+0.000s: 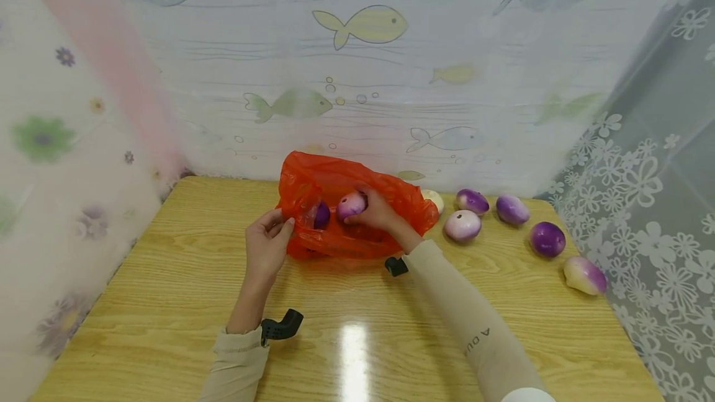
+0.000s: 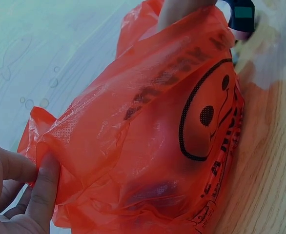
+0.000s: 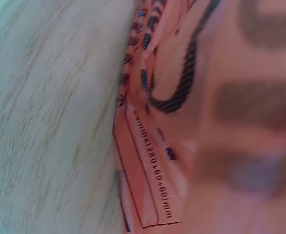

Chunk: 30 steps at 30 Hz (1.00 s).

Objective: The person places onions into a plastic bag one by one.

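Observation:
A red plastic bag (image 1: 357, 247) lies on its side on the table, its mouth spread wide. My left hand (image 1: 268, 242) pinches the left edge of its mouth between thumb and fingers; in the left wrist view the fingers (image 2: 46, 183) grip the crumpled film. Inside the bag my right hand (image 1: 377, 209) holds a shiny purple-and-white onion (image 1: 350, 205). Left of it, partly behind the film, sits a darker purple onion (image 1: 321, 214). Printed red film (image 3: 150, 161) fills much of the right wrist view and hides the right hand there.
Right of the bag lie several more onions, among them a pale one (image 1: 463, 226), a dark purple one (image 1: 547, 239) and a long-necked one (image 1: 584, 275). A cream onion (image 1: 433, 201) shows behind the bag. Patterned curtains (image 1: 368, 79) border the wooden table (image 1: 184, 278).

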Each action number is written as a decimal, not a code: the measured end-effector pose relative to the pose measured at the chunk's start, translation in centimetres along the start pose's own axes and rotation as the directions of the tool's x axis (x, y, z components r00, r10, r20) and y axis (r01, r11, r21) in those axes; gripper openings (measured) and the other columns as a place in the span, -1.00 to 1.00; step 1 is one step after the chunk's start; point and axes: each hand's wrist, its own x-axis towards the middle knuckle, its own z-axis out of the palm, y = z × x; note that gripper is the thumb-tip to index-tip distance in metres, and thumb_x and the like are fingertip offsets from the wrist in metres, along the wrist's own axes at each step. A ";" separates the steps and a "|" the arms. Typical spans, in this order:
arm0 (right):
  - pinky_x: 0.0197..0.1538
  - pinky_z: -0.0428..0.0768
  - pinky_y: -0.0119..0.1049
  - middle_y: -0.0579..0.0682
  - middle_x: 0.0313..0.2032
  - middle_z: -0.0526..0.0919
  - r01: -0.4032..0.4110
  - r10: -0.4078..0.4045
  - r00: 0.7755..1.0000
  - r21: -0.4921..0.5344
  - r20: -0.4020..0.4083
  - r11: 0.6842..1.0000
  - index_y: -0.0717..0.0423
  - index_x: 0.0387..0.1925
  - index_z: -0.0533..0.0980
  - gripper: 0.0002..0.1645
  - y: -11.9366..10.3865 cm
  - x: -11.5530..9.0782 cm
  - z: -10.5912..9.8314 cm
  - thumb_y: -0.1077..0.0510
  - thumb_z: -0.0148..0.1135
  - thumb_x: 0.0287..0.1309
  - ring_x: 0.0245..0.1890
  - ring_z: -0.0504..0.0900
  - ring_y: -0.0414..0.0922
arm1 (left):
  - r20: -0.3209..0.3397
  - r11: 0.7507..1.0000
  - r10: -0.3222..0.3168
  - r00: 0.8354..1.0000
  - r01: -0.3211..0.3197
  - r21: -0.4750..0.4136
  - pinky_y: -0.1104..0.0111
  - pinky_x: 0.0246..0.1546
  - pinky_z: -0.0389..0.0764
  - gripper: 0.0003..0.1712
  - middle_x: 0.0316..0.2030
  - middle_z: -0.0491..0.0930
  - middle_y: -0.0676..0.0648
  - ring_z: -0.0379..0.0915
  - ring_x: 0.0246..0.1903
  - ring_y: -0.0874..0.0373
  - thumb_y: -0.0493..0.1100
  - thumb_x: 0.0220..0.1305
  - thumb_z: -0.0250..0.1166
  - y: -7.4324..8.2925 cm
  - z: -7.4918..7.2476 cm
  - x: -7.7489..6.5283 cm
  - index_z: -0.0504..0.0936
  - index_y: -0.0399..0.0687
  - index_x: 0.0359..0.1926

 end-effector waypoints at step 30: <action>0.17 0.61 -0.39 -0.03 -0.03 0.73 0.338 -0.191 0.915 0.421 -0.354 0.842 0.20 0.15 0.58 -0.63 -6.6 -12.7 -12.9 0.37 0.25 0.34 0.05 0.66 -0.16 | -0.004 1.000 -0.022 1.000 0.022 0.020 0.53 -0.14 0.69 -0.69 -0.02 0.56 -0.28 0.64 -0.21 0.36 -0.42 0.44 0.18 -0.1 -0.1 0.0 0.57 -0.42 0.15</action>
